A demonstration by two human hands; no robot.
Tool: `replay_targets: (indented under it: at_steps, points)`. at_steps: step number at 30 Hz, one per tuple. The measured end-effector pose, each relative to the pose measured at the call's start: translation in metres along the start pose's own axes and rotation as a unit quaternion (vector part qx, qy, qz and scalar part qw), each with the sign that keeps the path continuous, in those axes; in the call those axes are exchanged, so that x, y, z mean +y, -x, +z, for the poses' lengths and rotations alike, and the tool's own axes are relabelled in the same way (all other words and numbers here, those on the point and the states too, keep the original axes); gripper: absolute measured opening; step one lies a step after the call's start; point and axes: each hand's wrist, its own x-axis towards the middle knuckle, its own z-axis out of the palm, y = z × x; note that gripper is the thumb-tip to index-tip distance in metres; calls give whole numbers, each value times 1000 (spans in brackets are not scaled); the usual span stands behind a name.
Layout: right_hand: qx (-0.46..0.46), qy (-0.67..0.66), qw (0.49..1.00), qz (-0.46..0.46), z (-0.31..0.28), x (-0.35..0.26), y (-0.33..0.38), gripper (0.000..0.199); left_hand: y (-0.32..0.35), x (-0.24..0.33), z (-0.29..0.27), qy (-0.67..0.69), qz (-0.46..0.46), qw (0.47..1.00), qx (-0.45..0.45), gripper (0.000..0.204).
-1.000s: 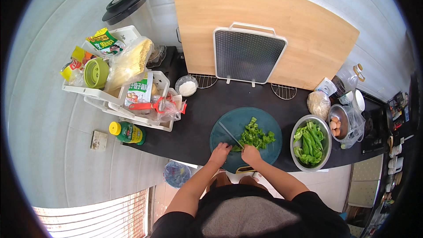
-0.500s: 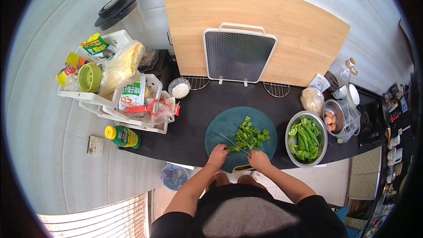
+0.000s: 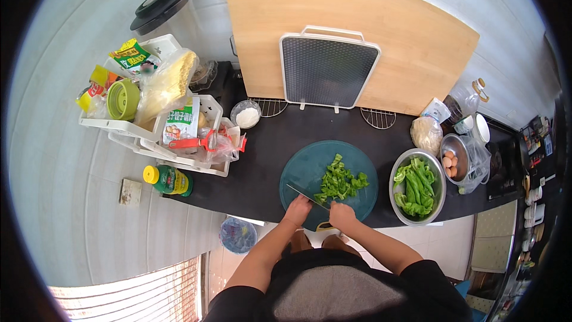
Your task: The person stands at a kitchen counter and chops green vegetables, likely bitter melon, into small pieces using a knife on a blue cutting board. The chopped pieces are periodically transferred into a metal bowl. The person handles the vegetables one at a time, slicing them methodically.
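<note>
My right hand (image 3: 342, 216) is closed round the handle of a kitchen knife (image 3: 305, 194). Its blade slants up to the left across a round dark green cutting board (image 3: 296, 164). Close against the blade on the near left of the board, my left hand (image 3: 297, 210) has its fingers curled together; whatever lies under them is hidden. A loose pile of chopped green peppers (image 3: 341, 180) rests just beyond the knife, right of the board's middle. To the right of the board stands a steel bowl (image 3: 443, 194) with whole and opened green peppers (image 3: 415, 188) in it.
Behind the bowl are a smaller bowl of eggs (image 3: 450, 164) and a bagged pale food (image 3: 426, 134). White baskets (image 3: 217, 164) of packets, a bowl of white powder (image 3: 246, 114) and a yellow-capped bottle (image 3: 168, 180) stand left. Large boards (image 3: 256, 36) lean on the wall.
The knife has shifted left, its blade now closer to my left hand. A green pepper piece that showed between that hand and the blade is now out of sight. The view has shifted slightly.
</note>
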Motion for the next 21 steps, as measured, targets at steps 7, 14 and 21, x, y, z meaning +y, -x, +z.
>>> replay_targets:
  at_steps: [7,14,21]
  points:
    - [-4,3,1000,9,17,-4,-26,17,-2,1,1,-4,13,1000,3,20]
    - [47,-113,991,54,9,7,-23,20,1,9,-28,45,-130,983,125,12]
    - [32,-96,994,34,-20,-2,1,21,6,-1,-7,119,-245,952,138,9]
